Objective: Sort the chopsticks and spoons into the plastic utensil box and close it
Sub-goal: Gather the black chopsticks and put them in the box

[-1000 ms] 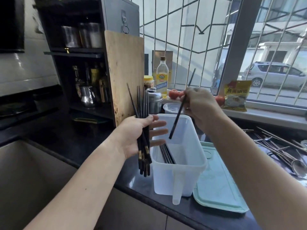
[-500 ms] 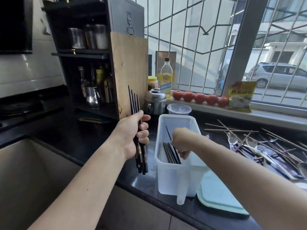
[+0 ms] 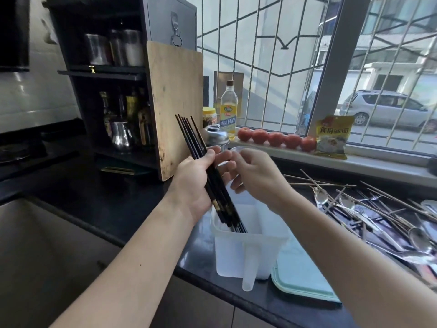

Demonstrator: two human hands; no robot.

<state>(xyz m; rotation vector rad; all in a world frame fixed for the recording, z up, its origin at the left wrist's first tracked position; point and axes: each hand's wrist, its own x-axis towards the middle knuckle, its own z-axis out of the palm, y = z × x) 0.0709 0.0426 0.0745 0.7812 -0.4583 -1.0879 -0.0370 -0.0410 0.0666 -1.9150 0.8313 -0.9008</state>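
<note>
Above the white plastic box (image 3: 238, 254) on the black counter (image 3: 113, 204): left hand (image 3: 198, 183) gripping a bundle of dark chopsticks (image 3: 189, 132), lower ends over the box. Right hand (image 3: 255, 176) beside it, fingers loosely spread, holding nothing. More chopsticks inside; spoons (image 3: 418, 235) piled right, green lid (image 3: 300, 278) alongside.

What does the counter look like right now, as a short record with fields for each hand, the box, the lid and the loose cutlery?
left hand: grips a bundle of dark chopsticks, tilted over the box
right hand: holds nothing, fingers relaxed, reaching toward the bundle
plastic utensil box: open, a few dark chopsticks inside at its left
lid: pale green, flat on the counter, right of the box
loose cutlery: metal spoons and chopsticks piled at right
</note>
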